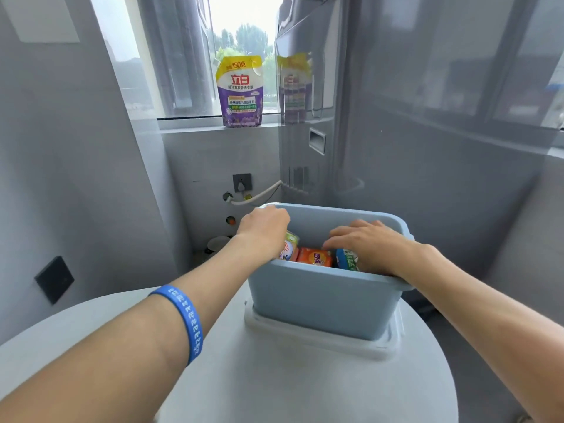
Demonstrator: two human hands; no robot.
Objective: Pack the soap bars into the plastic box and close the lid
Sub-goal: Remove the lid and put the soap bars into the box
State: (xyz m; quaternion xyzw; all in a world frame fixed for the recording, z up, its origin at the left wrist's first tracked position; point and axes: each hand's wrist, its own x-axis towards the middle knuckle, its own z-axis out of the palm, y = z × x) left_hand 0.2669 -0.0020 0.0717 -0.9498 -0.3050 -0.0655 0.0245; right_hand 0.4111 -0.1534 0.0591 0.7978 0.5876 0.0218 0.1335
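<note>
A light blue plastic box (323,303) stands open on top of a white lid (320,340), which lies flat on the round white table. Inside the box I see three wrapped soap bars: a white and green one (289,246) at the left, an orange one (314,257) in the middle, a blue and green one (346,259) at the right. My left hand (264,228) reaches over the box's left rim, fingers curled around the white and green bar. My right hand (370,247) lies inside the box at the right, on the blue and green bar.
The round white table (274,386) drops off at its right edge. A purple and yellow detergent pouch (240,91) stands on the windowsill. A tall grey appliance (308,117) stands behind the box. Wall sockets and a white hose are low on the back wall.
</note>
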